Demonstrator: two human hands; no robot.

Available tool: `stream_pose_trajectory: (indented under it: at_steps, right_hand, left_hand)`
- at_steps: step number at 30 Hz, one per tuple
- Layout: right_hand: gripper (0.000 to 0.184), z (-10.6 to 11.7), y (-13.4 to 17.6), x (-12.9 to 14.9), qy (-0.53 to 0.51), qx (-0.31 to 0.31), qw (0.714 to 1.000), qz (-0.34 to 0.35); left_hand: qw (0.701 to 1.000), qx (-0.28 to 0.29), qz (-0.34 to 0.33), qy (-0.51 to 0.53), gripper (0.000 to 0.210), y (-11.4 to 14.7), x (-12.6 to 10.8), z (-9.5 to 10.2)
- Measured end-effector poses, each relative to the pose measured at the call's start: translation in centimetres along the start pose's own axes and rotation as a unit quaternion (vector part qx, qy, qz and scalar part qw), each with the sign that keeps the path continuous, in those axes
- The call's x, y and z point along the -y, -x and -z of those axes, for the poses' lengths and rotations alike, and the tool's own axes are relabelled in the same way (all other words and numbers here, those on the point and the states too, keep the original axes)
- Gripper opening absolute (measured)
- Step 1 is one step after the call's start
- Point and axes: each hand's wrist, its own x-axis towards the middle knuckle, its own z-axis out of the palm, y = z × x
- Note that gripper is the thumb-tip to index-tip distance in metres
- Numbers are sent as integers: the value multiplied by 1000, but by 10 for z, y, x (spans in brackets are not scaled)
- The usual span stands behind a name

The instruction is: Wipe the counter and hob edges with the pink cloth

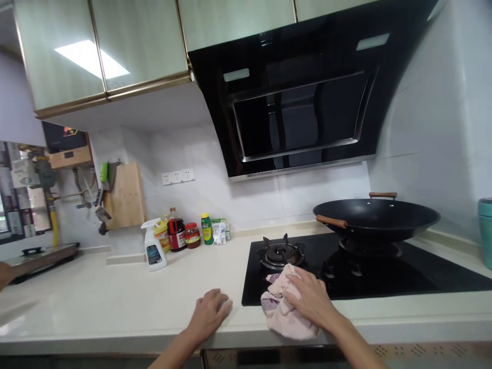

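Note:
My right hand (310, 297) presses a pale pink cloth (292, 320) with purple patches against the front left corner of the black glass gas stove (257, 287). Part of the cloth hangs over the front edge of the counter. Just behind that hand is the left burner (282, 254), with nothing on its grate. My left hand (210, 313) rests on the white countertop (184, 287) left of the stove, fingers loosely bent, thumb apart, holding nothing. A large black wok (376, 220) with wooden handles sits on the right burner.
Along the wall stand a white spray bottle (154, 248), a dark sauce bottle (177, 233), a red-lidded jar (192, 236) and a green bottle (206, 229). A black range hood (300, 113) slants overhead. A teal container (486, 230) is at the far right, a lidded pan (42, 259) far left.

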Motion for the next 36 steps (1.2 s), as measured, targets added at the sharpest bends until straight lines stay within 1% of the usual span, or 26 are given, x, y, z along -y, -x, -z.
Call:
stream_pose_trajectory:
  at_steps: [2, 4, 8, 11, 13, 15, 19, 22, 24, 26, 28, 30, 31, 34, 36]
  right_hand:
    - [56, -5, -8, 23, 6, 57, 998, 5]
    - [57, -14, -16, 47, 5, 84, 996, 32]
    - [52, -32, -26, 87, -5, 95, 992, 89]
    - [45, -36, -31, 98, -4, 86, 992, 96]
    - [40, -32, -33, 93, 4, 72, 993, 91]
    - [38, -23, -32, 77, 25, 55, 996, 65]
    - [42, 5, -27, 26, 83, 30, 995, -36]
    - [47, 24, -21, -10, 112, 23, 990, -83]
    - [47, 31, -19, -23, 124, 26, 988, -92]
    - [48, 31, -17, -23, 133, 26, 986, -102]
    - [49, 27, -16, -9, 139, 22, 983, -121]
    - [48, 19, -13, 15, 128, 24, 984, -120]
    - [46, 14, -11, 31, 114, 28, 988, -105]
    - [41, -5, -6, 77, 57, 40, 997, -21]
    - [38, -17, -6, 99, 22, 42, 999, 25]
  left_hand:
    - [1000, -13, 14, 1, 44, -3, 7, -3]
    - [1000, -11, 25, 0, 47, -8, 7, -7]
    - [998, 16, 58, -12, 56, -16, 7, -12]
    - [998, 24, 53, -27, 60, -17, 9, -13]
    - [998, 28, 48, -35, 61, -16, 9, -13]
    - [998, 30, 46, -41, 62, -15, 9, -12]
    - [997, 35, 45, -52, 62, -14, 5, -10]
    - [996, 36, 46, -66, 62, -13, 1, -8]
    - [996, 34, 46, -75, 61, -12, -1, -6]
    - [995, 35, 47, -78, 60, -11, -3, -4]
    - [995, 37, 49, -77, 60, -11, -5, -3]
    - [995, 39, 51, -74, 61, -12, -5, -3]
    - [995, 39, 51, -74, 61, -12, -5, -3]
    - [996, 33, 47, -73, 60, -13, -2, -4]
    - [996, 28, 43, -70, 60, -13, 0, -6]
